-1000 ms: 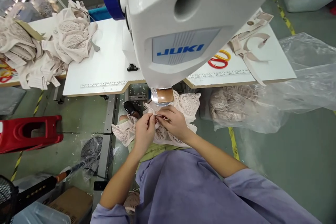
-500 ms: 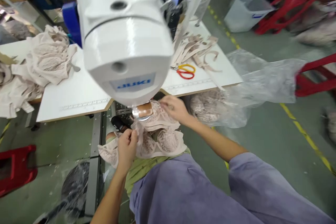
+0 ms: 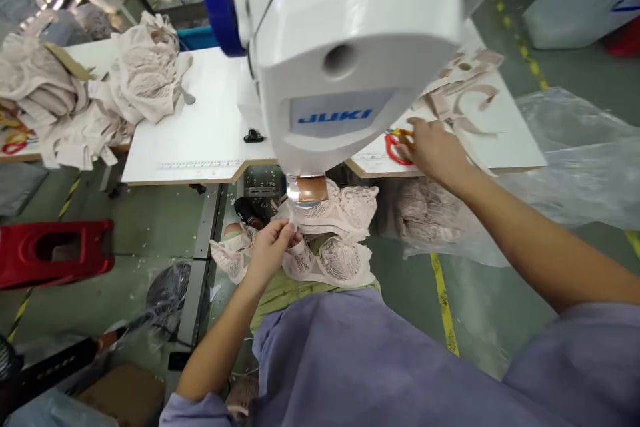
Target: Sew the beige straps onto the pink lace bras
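My left hand is closed in a pinch on the edge of a pale pink lace bra, just below the presser area of a white JUKI sewing machine. Part of the bra lies under the machine's needle end, beside a copper-coloured plate. More lace cups hang over my lap. On the tabletop to the right, my right hand has its fingers curled on the yellow handle of scissors with red and yellow loops. Its fingertips partly cover the handles.
Stacked lace bras lie on the left of the white table. Pale straps lie right of the machine. A clear plastic bag hangs by the right edge. A red stool stands on the floor at left.
My right hand has left the lace fabric and moved right and up to the scissors. My left hand keeps its pinch on the bra near the needle end. The view has shifted.
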Motion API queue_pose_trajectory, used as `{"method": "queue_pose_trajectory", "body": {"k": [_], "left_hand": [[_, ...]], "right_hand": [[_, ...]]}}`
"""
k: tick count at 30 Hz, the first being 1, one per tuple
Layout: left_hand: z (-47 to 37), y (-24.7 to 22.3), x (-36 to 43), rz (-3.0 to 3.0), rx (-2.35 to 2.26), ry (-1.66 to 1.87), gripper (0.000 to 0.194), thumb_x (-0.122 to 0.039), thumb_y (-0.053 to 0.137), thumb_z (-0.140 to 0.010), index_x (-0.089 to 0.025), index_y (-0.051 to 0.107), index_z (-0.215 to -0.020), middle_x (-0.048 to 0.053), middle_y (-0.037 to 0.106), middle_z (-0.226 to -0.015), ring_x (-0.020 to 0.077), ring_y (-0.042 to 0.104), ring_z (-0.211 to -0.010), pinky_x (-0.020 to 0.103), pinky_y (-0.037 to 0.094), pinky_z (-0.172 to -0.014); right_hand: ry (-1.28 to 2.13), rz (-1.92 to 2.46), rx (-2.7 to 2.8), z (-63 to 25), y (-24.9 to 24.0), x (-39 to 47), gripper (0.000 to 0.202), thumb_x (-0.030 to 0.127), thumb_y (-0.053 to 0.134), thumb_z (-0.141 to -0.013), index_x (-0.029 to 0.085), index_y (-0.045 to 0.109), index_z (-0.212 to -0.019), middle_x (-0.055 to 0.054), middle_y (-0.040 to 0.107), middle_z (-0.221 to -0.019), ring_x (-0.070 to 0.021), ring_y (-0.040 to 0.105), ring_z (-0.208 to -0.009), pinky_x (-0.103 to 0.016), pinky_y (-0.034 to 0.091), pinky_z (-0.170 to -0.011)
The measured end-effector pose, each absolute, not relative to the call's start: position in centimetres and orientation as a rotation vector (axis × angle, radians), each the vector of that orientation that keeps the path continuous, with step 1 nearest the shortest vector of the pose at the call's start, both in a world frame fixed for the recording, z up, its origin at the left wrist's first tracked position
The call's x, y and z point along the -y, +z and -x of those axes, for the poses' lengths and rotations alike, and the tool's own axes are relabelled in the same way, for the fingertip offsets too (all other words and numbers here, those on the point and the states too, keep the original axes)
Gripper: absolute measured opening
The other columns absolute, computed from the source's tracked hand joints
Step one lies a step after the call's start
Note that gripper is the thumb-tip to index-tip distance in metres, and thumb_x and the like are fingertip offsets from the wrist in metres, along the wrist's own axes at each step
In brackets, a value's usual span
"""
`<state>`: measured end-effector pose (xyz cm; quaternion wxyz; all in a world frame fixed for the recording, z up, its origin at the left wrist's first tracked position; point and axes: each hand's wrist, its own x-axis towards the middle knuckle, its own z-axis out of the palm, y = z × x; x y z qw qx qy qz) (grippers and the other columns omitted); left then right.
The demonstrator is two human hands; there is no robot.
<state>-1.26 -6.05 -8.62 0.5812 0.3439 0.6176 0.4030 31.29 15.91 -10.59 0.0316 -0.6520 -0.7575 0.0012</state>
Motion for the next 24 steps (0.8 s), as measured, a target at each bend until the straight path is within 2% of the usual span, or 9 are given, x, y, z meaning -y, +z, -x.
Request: {"method": "queue_pose_trajectory", "body": {"k": [4,7,11,13,15,17,19,22,24], "left_hand": [[1.4,-8.0,6.3,-0.727,-1.385,0.955,0.033,-0.049,0.066,-0.085,-0.016,0.066,-0.089,0.004,0.069,-0.079,0.0127,0.06,-0.072,0.026,0.05,-0.073],[1.4,-7.6,6.6,-0.731,-1.342,0.945,0.032,-0.047,0.064,-0.088,-0.015,0.067,-0.089,0.004,0.069,-0.082,0.0117,0.058,-0.072,0.026,0.049,-0.072],[1.4,-6.9,6.6,-0.701,-1.306,0.96,0.032,-0.047,0.064,-0.089,-0.015,0.067,-0.091,0.005,0.068,-0.083,0.0115,0.057,-0.071,0.025,0.047,-0.068],[1.5,-6.7,6.4,-0.665,-1.292,0.963,0.032,-0.046,0.064,-0.089,-0.015,0.067,-0.091,0.005,0.068,-0.082,0.0118,0.057,-0.071,0.024,0.047,-0.067],[1.5,-6.7,6.2,-0.639,-1.265,0.966,0.03,-0.045,0.064,-0.089,-0.015,0.066,-0.089,0.005,0.068,-0.082,0.0119,0.058,-0.071,0.024,0.047,-0.067],[1.5,-6.7,6.1,-0.637,-1.249,0.971,0.028,-0.043,0.064,-0.089,-0.015,0.067,-0.089,0.005,0.068,-0.082,0.0117,0.057,-0.071,0.024,0.047,-0.068],[1.4,-6.7,6.0,-0.663,-1.262,0.971,0.027,-0.042,0.063,-0.089,-0.016,0.068,-0.092,0.005,0.068,-0.083,0.0116,0.057,-0.071,0.024,0.047,-0.068],[1.2,-6.3,6.1,-0.732,-1.31,0.946,0.025,-0.04,0.059,-0.091,-0.017,0.069,-0.094,0.004,0.068,-0.082,0.012,0.057,-0.072,0.023,0.046,-0.068],[1.0,-5.8,6.2,-0.806,-1.342,0.896,0.022,-0.035,0.055,-0.092,-0.018,0.068,-0.089,0.003,0.068,-0.081,0.0123,0.057,-0.07,0.024,0.046,-0.067]], "right_hand": [[-0.059,1.992,2.293,-31.7,-10.6,-13.8,0.049,0.036,0.055,-0.098,0.005,0.053,-0.136,-0.028,0.063,-0.111,-0.0272,0.059,-0.096,-0.036,0.032,-0.068],[0.008,2.036,2.335,-32.2,-10.2,-13.3,0.045,0.036,0.053,-0.099,0.009,0.054,-0.134,-0.026,0.067,-0.107,-0.0262,0.061,-0.089,-0.037,0.032,-0.065],[0.523,1.978,2.182,-32.3,-9.4,-9.3,0.038,0.041,0.057,-0.094,0.014,0.056,-0.121,-0.022,0.069,-0.102,-0.0211,0.063,-0.073,-0.035,0.04,-0.058],[0.759,1.814,2.078,-31.6,-8.9,-5.2,0.029,0.04,0.058,-0.091,0.022,0.056,-0.114,-0.016,0.071,-0.098,-0.0202,0.063,-0.064,-0.034,0.045,-0.053],[0.92,1.566,2.163,-30.2,-8.4,-0.7,0.033,0.037,0.064,-0.085,0.03,0.055,-0.116,-0.011,0.073,-0.097,-0.0208,0.063,-0.059,-0.034,0.05,-0.049],[0.894,1.33,2.348,-28.2,-7.9,2.9,0.039,0.035,0.068,-0.08,0.031,0.057,-0.117,-0.01,0.071,-0.109,-0.0218,0.066,-0.064,-0.036,0.055,-0.052],[0.802,1.195,2.431,-26.1,-7.6,4.7,0.039,0.034,0.067,-0.082,0.029,0.058,-0.119,-0.01,0.07,-0.116,-0.0235,0.069,-0.073,-0.038,0.058,-0.059],[0.698,1.136,2.424,-23.7,-7.9,4.8,0.037,0.035,0.062,-0.088,0.026,0.057,-0.123,-0.011,0.069,-0.117,-0.0265,0.072,-0.089,-0.04,0.06,-0.069],[0.67,1.098,2.426,-22.6,-8.4,4.1,0.038,0.035,0.062,-0.089,0.025,0.057,-0.125,-0.011,0.069,-0.118,-0.0277,0.071,-0.098,-0.041,0.061,-0.074]]}}
